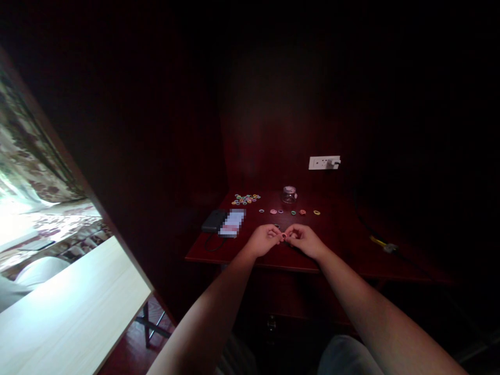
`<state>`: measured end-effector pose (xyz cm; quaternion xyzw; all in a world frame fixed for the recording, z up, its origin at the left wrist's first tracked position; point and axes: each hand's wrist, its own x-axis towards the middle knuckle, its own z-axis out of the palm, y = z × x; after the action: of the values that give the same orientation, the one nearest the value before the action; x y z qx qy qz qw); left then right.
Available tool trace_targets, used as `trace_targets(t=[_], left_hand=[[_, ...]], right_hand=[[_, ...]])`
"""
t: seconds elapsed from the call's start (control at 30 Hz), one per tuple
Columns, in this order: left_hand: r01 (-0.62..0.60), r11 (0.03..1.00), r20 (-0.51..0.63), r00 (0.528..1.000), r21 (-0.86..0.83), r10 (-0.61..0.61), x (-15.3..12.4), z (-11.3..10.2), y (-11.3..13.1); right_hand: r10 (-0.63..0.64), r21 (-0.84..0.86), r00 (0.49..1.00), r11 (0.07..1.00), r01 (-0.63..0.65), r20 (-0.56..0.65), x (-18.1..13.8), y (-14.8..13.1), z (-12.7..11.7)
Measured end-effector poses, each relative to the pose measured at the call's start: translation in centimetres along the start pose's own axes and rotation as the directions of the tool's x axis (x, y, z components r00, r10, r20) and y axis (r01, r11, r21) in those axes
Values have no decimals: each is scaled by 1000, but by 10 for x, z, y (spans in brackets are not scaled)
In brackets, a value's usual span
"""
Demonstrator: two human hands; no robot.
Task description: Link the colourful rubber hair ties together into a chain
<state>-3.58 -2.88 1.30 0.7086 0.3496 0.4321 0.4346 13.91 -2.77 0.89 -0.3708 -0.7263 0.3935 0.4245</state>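
My left hand and my right hand meet over the front of a dark red desk. Both pinch one small pinkish ring between their fingertips. Just beyond the hands a row of several small coloured rings lies on the desk. A heap of more coloured rings lies at the back left. A small clear glass jar stands behind the row, apart from both hands.
A dark flat device with a cable and a blurred white item lie at the desk's left. A white wall socket is behind. A yellow-tipped cable lies right. A pale table stands at left.
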Motion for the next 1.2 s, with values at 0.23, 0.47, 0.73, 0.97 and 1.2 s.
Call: trace_targets(t=[0.23, 0.47, 0.73, 0.97, 1.2], left_hand=[[-50, 997, -16, 999, 53, 51, -2, 0, 4], [-24, 1000, 5, 1000, 20, 24, -2, 0, 1], [7, 1000, -9, 1000, 25, -7, -3, -1, 3], [42, 999, 0, 999, 20, -42, -2, -1, 3], [15, 999, -14, 1000, 45, -15, -2, -1, 1]], right_hand=[[0, -22, 1000, 1000, 0, -16, 0, 2, 1], [-1, 3, 1000, 1000, 1, 6, 0, 0, 0], [16, 7, 1000, 1000, -16, 2, -1, -3, 1], [9, 2, 1000, 1000, -9, -12, -1, 0, 0], [24, 30, 1000, 999, -24, -15, -1, -2, 0]])
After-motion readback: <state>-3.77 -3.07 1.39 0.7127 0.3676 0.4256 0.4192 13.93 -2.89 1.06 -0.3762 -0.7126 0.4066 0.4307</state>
